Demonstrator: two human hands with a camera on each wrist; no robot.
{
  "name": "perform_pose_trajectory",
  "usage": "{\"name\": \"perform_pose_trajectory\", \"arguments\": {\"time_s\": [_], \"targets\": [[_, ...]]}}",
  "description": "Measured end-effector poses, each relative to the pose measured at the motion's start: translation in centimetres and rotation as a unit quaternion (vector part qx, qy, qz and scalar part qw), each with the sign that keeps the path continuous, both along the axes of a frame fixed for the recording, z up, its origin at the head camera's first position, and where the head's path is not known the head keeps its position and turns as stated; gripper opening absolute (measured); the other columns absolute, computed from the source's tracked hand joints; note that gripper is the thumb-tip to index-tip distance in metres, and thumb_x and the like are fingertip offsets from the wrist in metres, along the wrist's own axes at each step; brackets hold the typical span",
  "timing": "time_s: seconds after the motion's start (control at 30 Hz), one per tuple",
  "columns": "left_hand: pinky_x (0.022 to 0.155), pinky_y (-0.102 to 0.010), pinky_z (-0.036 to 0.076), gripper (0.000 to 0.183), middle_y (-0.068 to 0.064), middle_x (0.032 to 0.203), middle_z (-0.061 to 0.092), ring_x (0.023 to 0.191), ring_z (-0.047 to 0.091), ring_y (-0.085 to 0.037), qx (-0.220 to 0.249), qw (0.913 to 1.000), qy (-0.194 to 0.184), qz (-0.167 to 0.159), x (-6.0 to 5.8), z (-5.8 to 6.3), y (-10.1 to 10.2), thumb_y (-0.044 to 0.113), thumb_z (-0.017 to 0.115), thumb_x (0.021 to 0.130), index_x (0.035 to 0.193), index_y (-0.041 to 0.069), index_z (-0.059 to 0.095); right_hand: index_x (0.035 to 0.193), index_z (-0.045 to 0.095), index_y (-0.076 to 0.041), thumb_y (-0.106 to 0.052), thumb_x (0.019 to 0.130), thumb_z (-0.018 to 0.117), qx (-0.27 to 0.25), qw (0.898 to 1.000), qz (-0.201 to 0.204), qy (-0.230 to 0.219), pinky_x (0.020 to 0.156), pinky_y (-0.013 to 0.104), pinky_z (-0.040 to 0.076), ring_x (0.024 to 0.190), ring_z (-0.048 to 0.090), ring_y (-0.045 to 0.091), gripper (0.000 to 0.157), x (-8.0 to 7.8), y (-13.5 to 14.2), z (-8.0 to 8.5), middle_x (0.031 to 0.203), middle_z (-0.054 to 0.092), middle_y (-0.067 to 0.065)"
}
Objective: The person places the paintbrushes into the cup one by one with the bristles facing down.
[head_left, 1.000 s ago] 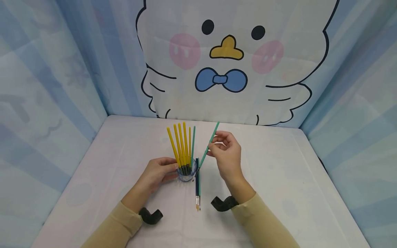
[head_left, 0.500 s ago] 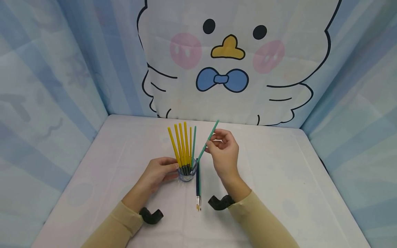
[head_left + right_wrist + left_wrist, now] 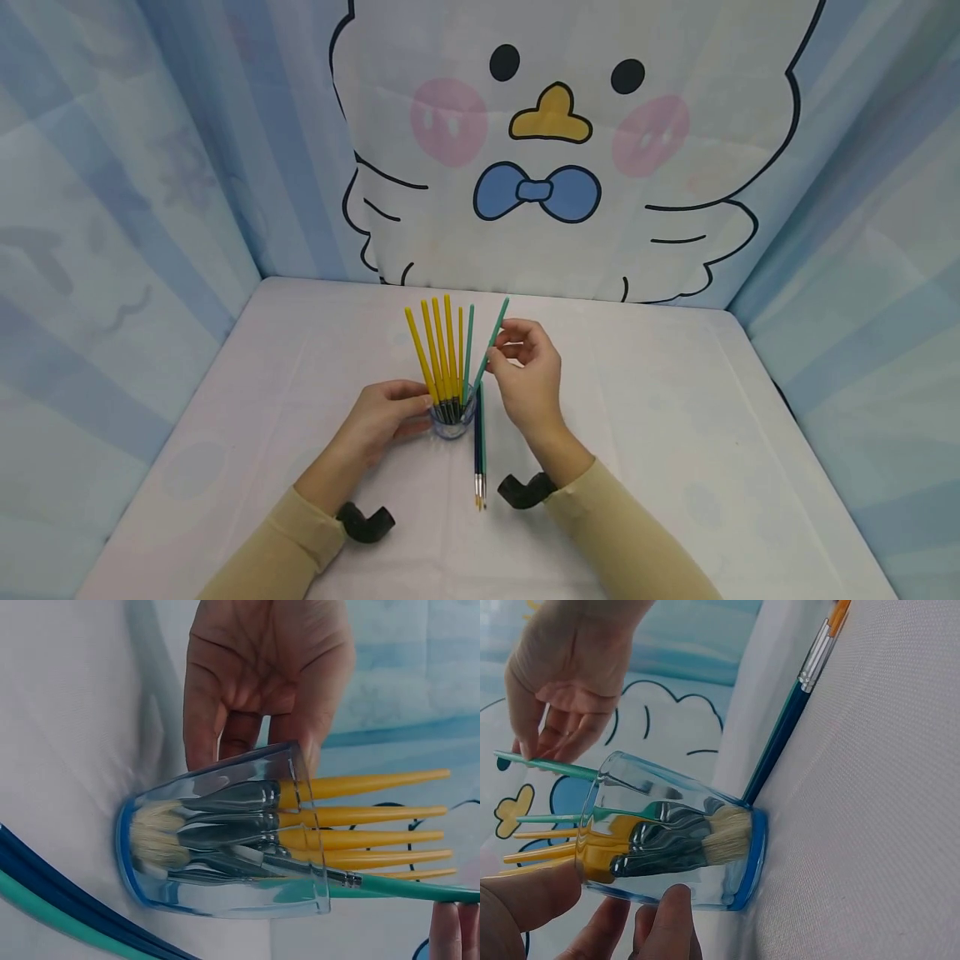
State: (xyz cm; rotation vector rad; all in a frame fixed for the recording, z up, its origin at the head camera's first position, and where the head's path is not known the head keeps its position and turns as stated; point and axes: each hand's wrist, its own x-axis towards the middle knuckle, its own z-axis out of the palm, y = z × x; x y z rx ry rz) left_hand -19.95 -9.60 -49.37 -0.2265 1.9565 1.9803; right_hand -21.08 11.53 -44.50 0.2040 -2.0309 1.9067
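My left hand (image 3: 386, 417) holds the clear plastic cup (image 3: 451, 432) from its left side, thumb near the rim and fingers against the wall. The cup stands upright with several yellow-handled paintbrushes (image 3: 440, 346) in it, bristles down. A green paintbrush (image 3: 468, 337) stands beside them. My right hand (image 3: 532, 375) pinches a second green paintbrush (image 3: 498, 327) by its handle, at the cup's right. This brush leans right. In the right wrist view, the metal collar of the pinched paintbrush (image 3: 397, 886) is at the rim and its bristles are inside the cup (image 3: 217, 906).
Dark blue and green paintbrushes (image 3: 478, 450) lie together on the white-covered table (image 3: 660, 433), just right of the cup, bristles toward me. Behind the table hangs a cloth (image 3: 555, 250) with a cartoon bird. Black curved pieces (image 3: 366, 523) sit at both wrists.
My right hand has moved left with the green paintbrush, whose bristle end has gone from outside the cup's rim to inside. The left hand has stayed on the cup.
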Motion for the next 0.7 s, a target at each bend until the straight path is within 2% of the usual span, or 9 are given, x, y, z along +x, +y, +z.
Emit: {"name": "perform_pose_trajectory", "arguments": {"time_s": [0.5, 0.7], "targets": [[0.091, -0.038, 0.065, 0.032, -0.018, 0.127, 0.067, 0.106, 0.071, -0.023, -0.002, 1.0000, 0.002, 0.000, 0.0, 0.0, 0.0, 0.013, 0.072, 0.094, 0.124, 0.002, 0.069, 0.120, 0.063, -0.010, 0.004, 0.092, 0.068, 0.027, 0.999, 0.008, -0.026, 0.072, 0.027, 0.066, 0.088, 0.064, 0.026, 0.032, 0.1, -0.8, -1.1, 0.103, 0.061, 0.013], [0.089, -0.038, 0.065, 0.031, -0.019, 0.127, 0.068, 0.108, 0.071, -0.026, -0.003, 1.0000, 0.002, 0.001, 0.0, 0.0, 0.0, 0.012, 0.072, 0.094, 0.123, 0.002, 0.070, 0.121, 0.064, -0.011, 0.006, 0.091, 0.068, 0.022, 0.999, 0.012, -0.031, 0.071, 0.027, 0.066, 0.087, 0.064, 0.027, 0.034, -0.2, -0.8, -1.5, 0.102, 0.061, 0.015]]}}
